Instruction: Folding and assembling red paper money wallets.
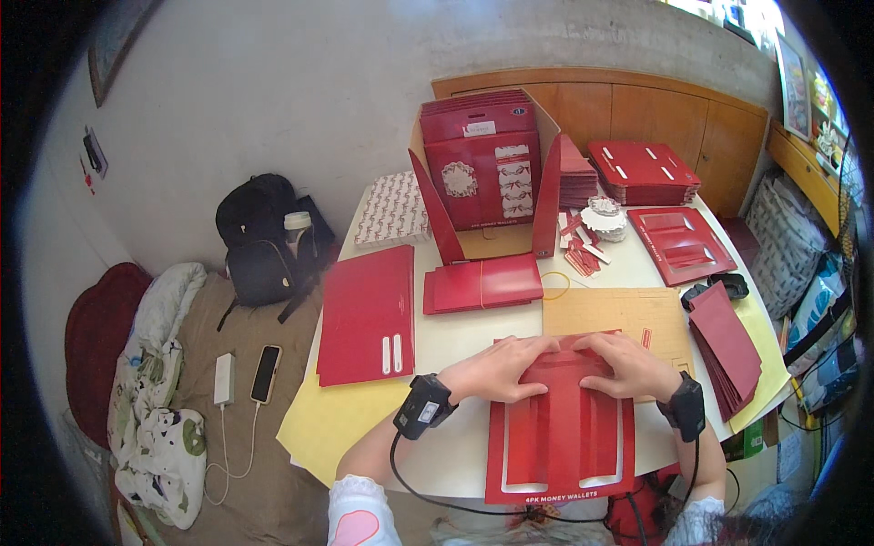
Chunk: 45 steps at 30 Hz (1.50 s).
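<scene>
A red card wallet pack (564, 455) lies at the table's near edge, with two long white-edged panels and white print along its bottom. My left hand (505, 367) rests on its upper left part, fingers curved over the top and thumb on the face. My right hand (628, 364) mirrors it on the upper right, thumb pointing inward. Between the two hands a strip of the pack's red face shows. Beneath its top end is a brown cardboard sheet (583, 309). Each wrist wears a black box with a cable.
An open carton (550, 182) of red packs stands at the back. Around it lie banded red wallets (487, 284), red cards (369, 314), stacked red packs (642, 168), white labels (603, 214) and dark red sleeves (726, 350). A backpack (264, 241) and phone (266, 371) are at left.
</scene>
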Each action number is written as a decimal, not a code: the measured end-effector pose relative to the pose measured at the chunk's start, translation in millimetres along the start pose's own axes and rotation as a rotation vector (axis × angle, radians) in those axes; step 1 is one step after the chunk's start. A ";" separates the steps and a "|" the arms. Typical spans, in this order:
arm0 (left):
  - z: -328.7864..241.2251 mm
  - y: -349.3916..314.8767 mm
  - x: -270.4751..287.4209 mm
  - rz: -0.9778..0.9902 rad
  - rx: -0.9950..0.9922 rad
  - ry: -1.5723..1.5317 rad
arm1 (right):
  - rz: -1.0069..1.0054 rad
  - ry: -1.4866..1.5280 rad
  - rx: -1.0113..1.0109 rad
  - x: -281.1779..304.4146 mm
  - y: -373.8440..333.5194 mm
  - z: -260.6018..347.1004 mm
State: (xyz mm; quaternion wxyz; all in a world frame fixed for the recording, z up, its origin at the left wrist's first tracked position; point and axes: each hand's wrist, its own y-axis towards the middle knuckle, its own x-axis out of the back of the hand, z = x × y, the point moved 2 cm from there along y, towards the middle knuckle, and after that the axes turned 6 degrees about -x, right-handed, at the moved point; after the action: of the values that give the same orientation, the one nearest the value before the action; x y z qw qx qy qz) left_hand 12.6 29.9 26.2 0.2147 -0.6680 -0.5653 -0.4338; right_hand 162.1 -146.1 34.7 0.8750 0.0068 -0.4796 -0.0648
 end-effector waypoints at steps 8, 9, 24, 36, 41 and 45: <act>4.2 1.4 -2.0 0.087 0.081 -0.093 | 0.061 0.010 -0.004 -1.5 1.5 -1.4; 4.1 1.1 -2.1 0.092 0.091 -0.075 | 0.062 0.010 -0.004 -2.3 1.4 -1.9; 7.5 2.6 0.2 -0.008 0.023 0.045 | -0.082 0.151 -0.052 -5.2 0.4 -10.5; 20.6 -4.3 7.4 -0.145 0.070 0.183 | -0.087 0.135 -0.066 1.7 -7.6 -19.9; 28.7 -7.7 6.9 -0.124 0.048 0.206 | -0.235 -0.029 -0.012 4.7 -8.6 -20.9; 27.6 -9.2 6.8 -0.129 0.028 0.240 | -0.161 -0.104 0.025 4.0 -7.6 -12.1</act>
State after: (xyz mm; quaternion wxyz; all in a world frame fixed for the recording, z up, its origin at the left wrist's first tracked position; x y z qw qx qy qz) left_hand 13.1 57.7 15.3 0.2619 -0.5704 -0.5833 -0.5156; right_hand 173.6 -154.8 30.9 0.8407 0.0530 -0.5233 -0.1289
